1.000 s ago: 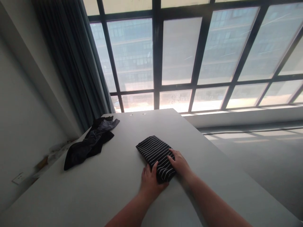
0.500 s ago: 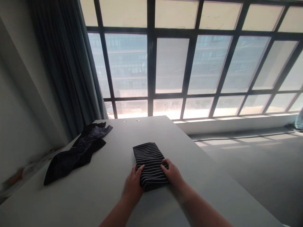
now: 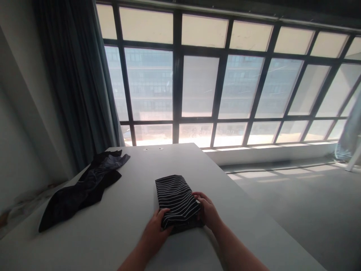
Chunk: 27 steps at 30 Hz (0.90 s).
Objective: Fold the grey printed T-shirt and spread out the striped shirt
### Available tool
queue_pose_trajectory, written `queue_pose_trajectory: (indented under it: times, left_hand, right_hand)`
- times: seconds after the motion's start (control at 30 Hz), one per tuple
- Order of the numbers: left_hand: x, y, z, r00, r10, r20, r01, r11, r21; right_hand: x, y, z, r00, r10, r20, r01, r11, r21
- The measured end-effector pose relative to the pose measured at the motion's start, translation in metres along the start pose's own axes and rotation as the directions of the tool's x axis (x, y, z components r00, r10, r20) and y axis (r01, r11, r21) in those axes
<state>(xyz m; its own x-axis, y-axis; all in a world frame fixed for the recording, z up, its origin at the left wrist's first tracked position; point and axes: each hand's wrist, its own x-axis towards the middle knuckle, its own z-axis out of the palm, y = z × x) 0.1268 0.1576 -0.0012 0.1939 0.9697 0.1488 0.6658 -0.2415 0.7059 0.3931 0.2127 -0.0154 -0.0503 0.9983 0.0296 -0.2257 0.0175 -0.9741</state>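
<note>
A folded black garment with thin white stripes (image 3: 176, 195) lies on the white table in front of me. My left hand (image 3: 156, 226) grips its near left corner, fingers on top and thumb at the near edge. On the right edge, my right hand (image 3: 208, 210) is closed around the cloth, its fingertips partly hidden by the fold. The striped upper layer is raised a little at the near side, and a plain dark layer (image 3: 186, 225) shows beneath it. What kind of garment it is, I cannot tell.
Dark crumpled clothing (image 3: 81, 188) lies along the left side of the white table (image 3: 118, 233). A dark curtain (image 3: 76, 82) hangs behind it, and a wide window wall (image 3: 197, 86) stands beyond the far edge. Grey floor (image 3: 276, 195) lies to the right.
The near part of the upper striped layer has been lifted, exposing the dark layer below. My right fingers have moved from the top to the side edge. The view has tilted up slightly.
</note>
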Motion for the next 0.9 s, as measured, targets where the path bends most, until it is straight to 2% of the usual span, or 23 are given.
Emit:
queue_pose_trajectory:
  times: [0.03, 0.1, 0.2, 0.27, 0.33, 0.4, 0.57, 0.63, 0.73, 0.83, 0.9]
  left_hand:
    - [-0.001, -0.001, -0.005, 1.000, 0.014, 0.014, -0.013, 1.000, -0.022]
    - [-0.001, -0.005, -0.012, 1.000, 0.026, 0.015, -0.025, 0.998, -0.054]
    - [0.001, -0.009, -0.014, 0.998, 0.038, -0.043, -0.041, 0.996, -0.080]
    - [0.002, -0.011, -0.010, 0.994, 0.059, -0.091, -0.067, 0.994, -0.086]
    - [0.002, -0.014, -0.006, 0.987, 0.087, -0.133, -0.100, 0.991, -0.094]
    - [0.002, -0.016, -0.003, 0.978, 0.116, -0.173, -0.135, 0.986, -0.097]
    - [-0.002, -0.017, -0.005, 0.938, 0.196, -0.288, -0.200, 0.980, 0.013]
    - [-0.003, -0.014, -0.005, 0.936, 0.213, -0.282, -0.205, 0.977, 0.057]
    - [-0.005, -0.008, -0.005, 0.954, 0.214, -0.210, -0.202, 0.976, 0.081]
    - [-0.005, -0.005, -0.005, 0.962, 0.220, -0.164, -0.205, 0.973, 0.105]
    - [-0.005, -0.004, -0.005, 0.956, 0.236, -0.173, -0.217, 0.968, 0.124]
  right_hand:
    - [-0.001, 0.000, 0.000, 0.998, 0.021, 0.052, -0.024, 0.998, 0.066]
    - [-0.004, -0.001, 0.001, 0.985, 0.000, 0.175, -0.017, 0.995, 0.095]
    - [-0.007, 0.002, 0.002, 0.945, -0.089, 0.313, 0.117, 0.990, -0.073]
    - [-0.006, 0.006, 0.003, 0.926, -0.152, 0.345, 0.237, 0.947, -0.219]
    - [-0.003, 0.012, 0.005, 0.919, -0.202, 0.338, 0.314, 0.893, -0.322]
    - [0.001, 0.017, 0.007, 0.921, -0.225, 0.317, 0.341, 0.860, -0.380]
    - [0.007, 0.020, 0.011, 0.932, -0.270, 0.241, 0.349, 0.847, -0.401]
    - [0.007, 0.021, 0.011, 0.951, -0.249, 0.184, 0.304, 0.861, -0.407]
    - [0.006, 0.022, 0.011, 0.973, -0.204, 0.107, 0.230, 0.886, -0.402]
    - [0.007, 0.024, 0.012, 0.981, -0.184, 0.064, 0.194, 0.910, -0.367]
    - [0.007, 0.025, 0.012, 0.984, -0.167, 0.058, 0.176, 0.921, -0.347]
